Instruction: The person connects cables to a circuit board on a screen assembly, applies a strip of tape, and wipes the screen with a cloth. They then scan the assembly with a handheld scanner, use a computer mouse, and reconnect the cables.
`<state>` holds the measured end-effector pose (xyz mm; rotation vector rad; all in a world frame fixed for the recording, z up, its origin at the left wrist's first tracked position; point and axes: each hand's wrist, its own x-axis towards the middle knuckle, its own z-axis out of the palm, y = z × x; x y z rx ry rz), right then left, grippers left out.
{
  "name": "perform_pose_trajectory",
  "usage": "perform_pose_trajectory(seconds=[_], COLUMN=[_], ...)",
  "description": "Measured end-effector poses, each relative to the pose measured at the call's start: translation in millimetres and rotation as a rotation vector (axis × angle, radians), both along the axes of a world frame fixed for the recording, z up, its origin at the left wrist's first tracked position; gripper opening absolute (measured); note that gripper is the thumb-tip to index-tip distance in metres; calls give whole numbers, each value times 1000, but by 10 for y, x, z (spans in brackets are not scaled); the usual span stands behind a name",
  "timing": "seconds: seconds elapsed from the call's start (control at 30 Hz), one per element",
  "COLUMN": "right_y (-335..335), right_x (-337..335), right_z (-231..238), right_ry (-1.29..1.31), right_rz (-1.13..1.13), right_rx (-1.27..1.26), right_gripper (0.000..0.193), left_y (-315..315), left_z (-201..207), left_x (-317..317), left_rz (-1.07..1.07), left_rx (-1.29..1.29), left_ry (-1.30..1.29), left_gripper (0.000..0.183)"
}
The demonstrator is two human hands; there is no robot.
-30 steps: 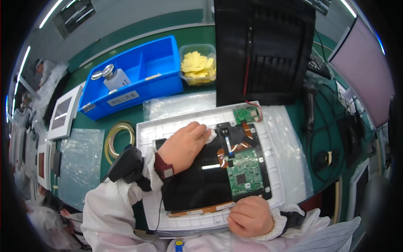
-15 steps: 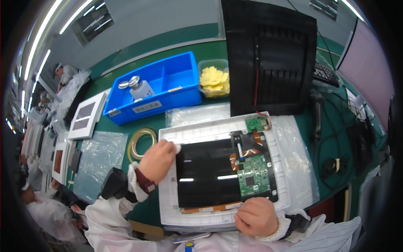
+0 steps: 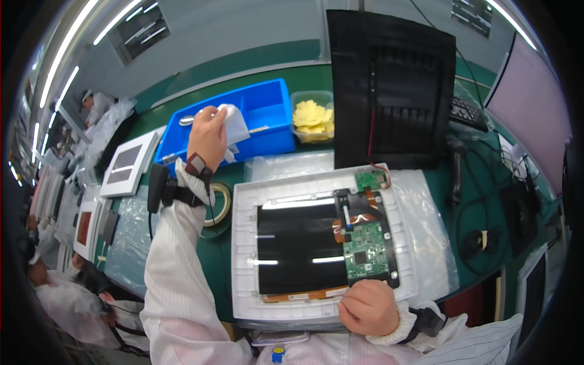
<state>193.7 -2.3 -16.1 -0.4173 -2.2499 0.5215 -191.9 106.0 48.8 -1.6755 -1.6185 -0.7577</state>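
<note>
White cloth (image 3: 234, 125) is pinched in the left hand (image 3: 208, 135) above the blue bin (image 3: 267, 121), while the right hand (image 3: 368, 307), clenched, rests on the near edge of the white tray (image 3: 243, 243) holding the black panel (image 3: 295, 249).

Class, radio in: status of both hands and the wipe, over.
Left hand holds white wipe over blue bin. Right hand fisted on white frame edge. Nothing on the black panel.

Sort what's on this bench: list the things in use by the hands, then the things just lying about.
In use: left hand holding white wipe over blue bin; right hand steadying white tray with black panel and green circuit board.

Lying about: tape roll, tub of yellow pieces, black cover, plastic bags.
</note>
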Motion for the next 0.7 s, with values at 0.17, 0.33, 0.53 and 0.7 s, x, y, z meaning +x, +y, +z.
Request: perform_pose_trajectory(seconds=[0.17,0.33,0.53,0.7], right_y=[-11,11,-2,-7], right_x=[13,-16,6,7], right_z=[33,21,40,32], right_ry=[-17,-31,-23,-16], right_rz=[0,14,18,32], right_rx=[7,18,3,-11], right_gripper=[12,10,9,9], left_y=[108,33,-449,-1237], left_z=[-44,-152,159,706], left_x=[-54,-95,184,366], left_rz=[100,48,-45,6], left_rx=[-494,-120,33,226], left_ry=[25,5,-31,191], left_gripper=[30,30,24,36])
